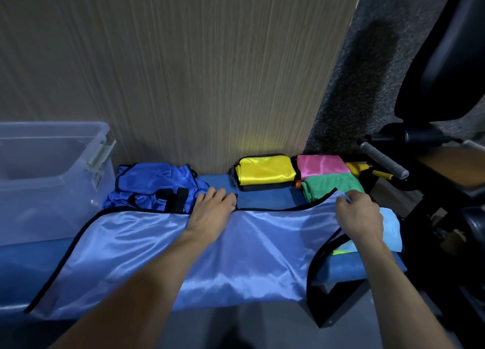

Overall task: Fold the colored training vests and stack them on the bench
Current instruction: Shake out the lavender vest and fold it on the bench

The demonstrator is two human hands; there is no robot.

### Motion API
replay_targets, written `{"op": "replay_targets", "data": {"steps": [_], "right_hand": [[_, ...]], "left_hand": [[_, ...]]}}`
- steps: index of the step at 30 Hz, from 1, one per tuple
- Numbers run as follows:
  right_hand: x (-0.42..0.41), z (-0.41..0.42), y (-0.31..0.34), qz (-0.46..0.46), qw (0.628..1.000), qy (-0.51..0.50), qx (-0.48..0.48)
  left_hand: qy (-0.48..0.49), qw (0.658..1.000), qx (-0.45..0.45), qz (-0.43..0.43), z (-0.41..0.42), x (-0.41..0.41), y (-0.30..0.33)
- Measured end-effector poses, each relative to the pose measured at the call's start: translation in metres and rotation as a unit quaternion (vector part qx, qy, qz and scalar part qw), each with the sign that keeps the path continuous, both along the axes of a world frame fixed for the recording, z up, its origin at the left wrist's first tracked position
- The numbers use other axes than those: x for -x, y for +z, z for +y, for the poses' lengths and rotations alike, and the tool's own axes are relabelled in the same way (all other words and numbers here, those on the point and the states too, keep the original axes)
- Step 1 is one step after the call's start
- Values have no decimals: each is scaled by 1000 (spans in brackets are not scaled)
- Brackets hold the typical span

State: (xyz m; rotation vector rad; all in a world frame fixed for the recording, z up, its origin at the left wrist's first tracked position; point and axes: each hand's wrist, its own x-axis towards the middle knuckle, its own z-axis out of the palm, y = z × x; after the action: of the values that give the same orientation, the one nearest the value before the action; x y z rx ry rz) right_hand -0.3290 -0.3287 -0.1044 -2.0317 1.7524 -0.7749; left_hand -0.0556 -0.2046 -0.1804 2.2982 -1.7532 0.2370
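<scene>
Left hand (pixel 212 215) is pressing flat, fingers straight, on the light blue vest (pixel 183 259) spread across the bench (pixel 262 199) while right hand (pixel 358 215) is pinching its far corner; keep the anchor firm, fold edge-to-edge.

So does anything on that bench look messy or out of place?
One thing: the darker blue vest lies crumpled in a heap by the wall, beside the clear bin, while the yellow vest, pink vest and green vest are folded. Nothing looks damaged.
</scene>
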Motion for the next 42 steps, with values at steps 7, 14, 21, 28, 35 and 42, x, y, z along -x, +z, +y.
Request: {"op": "replay_targets", "data": {"steps": [7, 14, 21, 28, 35, 42], "right_hand": [[-9, 1, 4, -27, 999, 29, 2], [-27, 17, 25, -138, 989, 56, 19], [-108, 84, 51, -342, 909, 227, -74], [-249, 183, 17, -251, 852, 445, -110], [-250, 186, -9, -154, 832, 508, -161], [-206, 131, -29, 127, 874, 461, 89]], "left_hand": [[-13, 1000, -19, -5, 29, 5, 34], [-108, 986, -103, 74, 68, -11, 23], [-73, 863, 117, 486, 110, -13, 68], [99, 734, 183, 647, 175, -67, 99], [213, 806, 70, 547, 204, -116, 47], [271, 871, 90, 399, 190, -109, 33]]}}
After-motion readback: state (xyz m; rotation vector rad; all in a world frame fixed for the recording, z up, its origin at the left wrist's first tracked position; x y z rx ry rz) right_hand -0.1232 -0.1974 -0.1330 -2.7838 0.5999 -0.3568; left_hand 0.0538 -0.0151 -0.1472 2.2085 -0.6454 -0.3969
